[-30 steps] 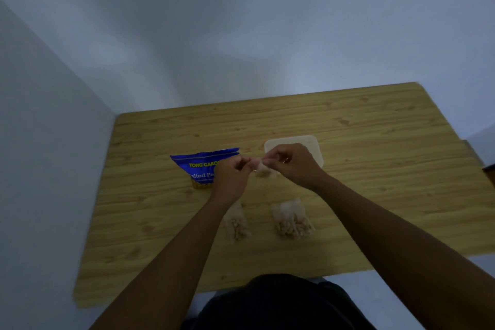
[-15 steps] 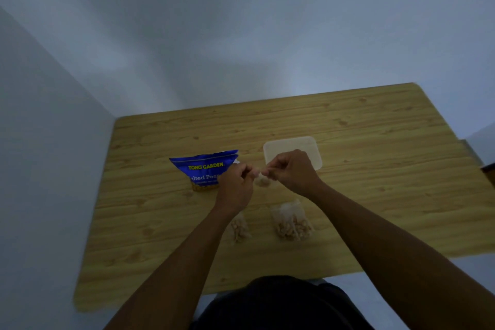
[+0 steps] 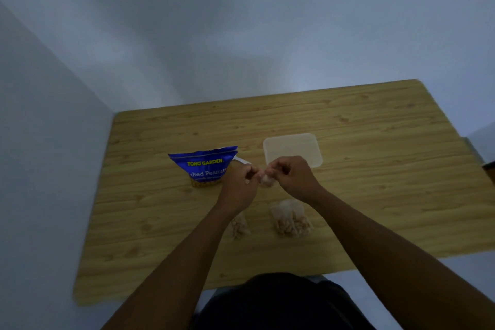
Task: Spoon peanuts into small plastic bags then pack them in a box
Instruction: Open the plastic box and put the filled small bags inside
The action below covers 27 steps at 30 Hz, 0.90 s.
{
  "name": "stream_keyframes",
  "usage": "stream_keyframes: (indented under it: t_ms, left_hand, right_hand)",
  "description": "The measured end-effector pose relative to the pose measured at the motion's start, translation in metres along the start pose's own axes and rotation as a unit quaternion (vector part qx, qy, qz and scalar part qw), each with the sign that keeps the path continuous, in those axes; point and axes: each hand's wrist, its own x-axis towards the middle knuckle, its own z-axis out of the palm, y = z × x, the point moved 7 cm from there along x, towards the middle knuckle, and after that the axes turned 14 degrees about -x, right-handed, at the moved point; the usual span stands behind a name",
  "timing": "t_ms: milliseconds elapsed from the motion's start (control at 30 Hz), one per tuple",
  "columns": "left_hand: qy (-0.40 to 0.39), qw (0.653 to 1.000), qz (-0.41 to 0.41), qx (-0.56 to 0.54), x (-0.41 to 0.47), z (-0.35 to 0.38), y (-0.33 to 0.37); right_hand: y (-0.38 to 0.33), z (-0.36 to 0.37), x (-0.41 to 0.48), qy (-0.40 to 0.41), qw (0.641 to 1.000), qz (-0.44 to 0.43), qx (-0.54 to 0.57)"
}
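Head view: left hand [image 3: 237, 182] and right hand [image 3: 293, 177] meet over the middle of the table [image 3: 388, 182], fingers curled, each pinching one side of a small plastic bag [image 3: 267, 181] at its top. The bag hangs between the two thumbs with a pale lump of peanuts inside; it's blurred, so I can't tell if the mouth is sealed.

Two filled bags lie flat nearer the person: one [image 3: 241, 226] partly under the left forearm, the other [image 3: 290, 218] just right of it, a gap between them.

Blue peanut pack [image 3: 205, 166] stands upright just left of the left hand, top open. A white handle [image 3: 242, 161] pokes out at its right corner.

Translucent box [image 3: 292, 149] sits just behind the right hand, its near edge hidden by the knuckles. Can't tell whether the lid is on.

Edges: the table's left edge runs along the side wall [image 3: 48, 169], the far edge along the back wall. A wide strip of wood lies between box and right edge, and another behind pack and box. Near edge is at the person's torso.
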Motion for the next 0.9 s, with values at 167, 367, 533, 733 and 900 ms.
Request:
stream_keyframes:
  t_ms: [167, 367, 533, 733, 900]
  left_hand:
    - [0.026, 0.999, -0.025, -0.033, -0.001, 0.009, -0.003]
    - [0.031, 0.986, -0.146, -0.073, -0.005, 0.011, -0.045]
    - [0.082, 0.951, -0.257, 0.152, -0.035, -0.020, -0.113]
    - [0.103, 0.947, -0.249, 0.177, -0.057, -0.027, -0.142]
    - [0.110, 0.949, -0.238, 0.175, -0.056, -0.024, -0.144]
  right_hand:
    - [0.011, 0.001, -0.005, -0.021, 0.999, 0.025, 0.019]
    - [0.061, -0.004, -0.015, -0.045, 0.988, 0.143, 0.044]
    - [0.107, -0.022, -0.027, -0.082, 0.976, 0.186, -0.077]
    - [0.146, -0.011, -0.050, -0.122, 0.960, 0.204, -0.150]
    - [0.147, -0.005, -0.057, -0.095, 0.964, 0.175, -0.179]
